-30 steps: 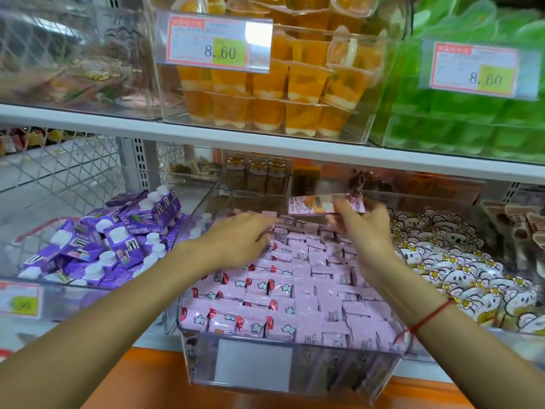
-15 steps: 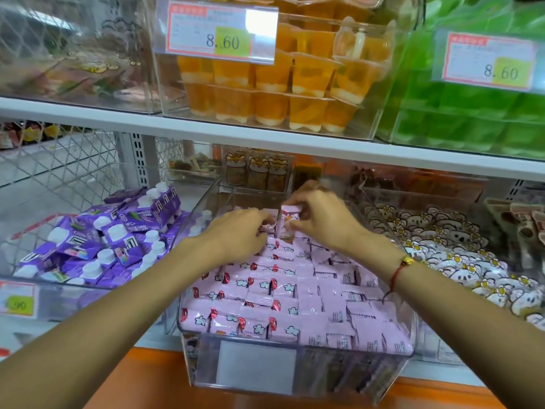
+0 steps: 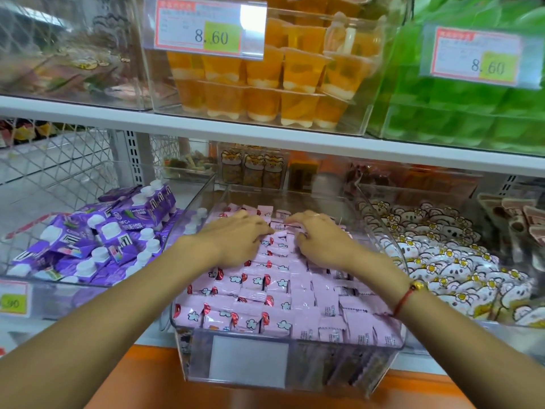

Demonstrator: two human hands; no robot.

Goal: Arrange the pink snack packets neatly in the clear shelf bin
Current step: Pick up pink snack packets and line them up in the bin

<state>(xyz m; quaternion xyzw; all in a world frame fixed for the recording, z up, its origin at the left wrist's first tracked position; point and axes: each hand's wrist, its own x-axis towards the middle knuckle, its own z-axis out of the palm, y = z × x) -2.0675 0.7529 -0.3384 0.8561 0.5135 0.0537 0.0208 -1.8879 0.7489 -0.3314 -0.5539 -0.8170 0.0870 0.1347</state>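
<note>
A clear shelf bin sits at the middle of the lower shelf, filled with rows of pink snack packets. Both hands lie palm down on the packets at the back of the bin. My left hand rests on the left rear rows, fingers spread and pointing right. My right hand rests on the right rear rows, its fingertips meeting the left hand's at a packet in the middle. Neither hand lifts a packet. A red string bracelet circles my right wrist.
A bin of purple drink cartons stands to the left, a bin of bear-print packets to the right. The white upper shelf overhangs closely, carrying orange jelly cups and green packs. An orange ledge runs below.
My right hand held one pink packet up above the bin, brought it down to the back rows and let it go. Both hands now lie flat on the packets.
</note>
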